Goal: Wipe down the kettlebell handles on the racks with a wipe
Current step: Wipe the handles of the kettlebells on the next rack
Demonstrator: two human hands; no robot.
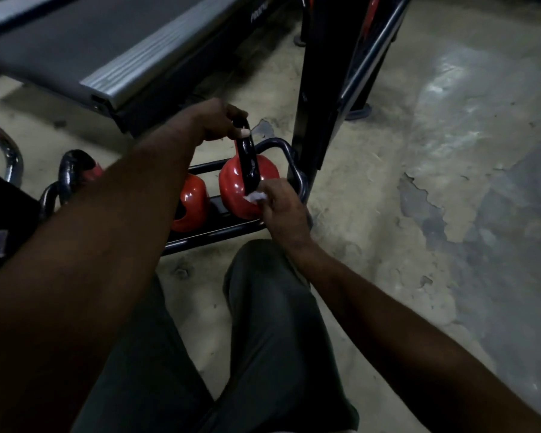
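Note:
A red kettlebell with a black handle stands at the right end of a low black rack. My left hand grips the top of that handle. My right hand pinches a small white wipe against the lower part of the handle, where it meets the red body. A second red kettlebell sits beside it on the rack, partly hidden by my left forearm. Another kettlebell with a dark handle shows further left.
A treadmill lies at the back left. A black upright frame rises just right of the rack. A chrome tube curves at the far left. My grey-trousered legs fill the foreground over a worn concrete floor.

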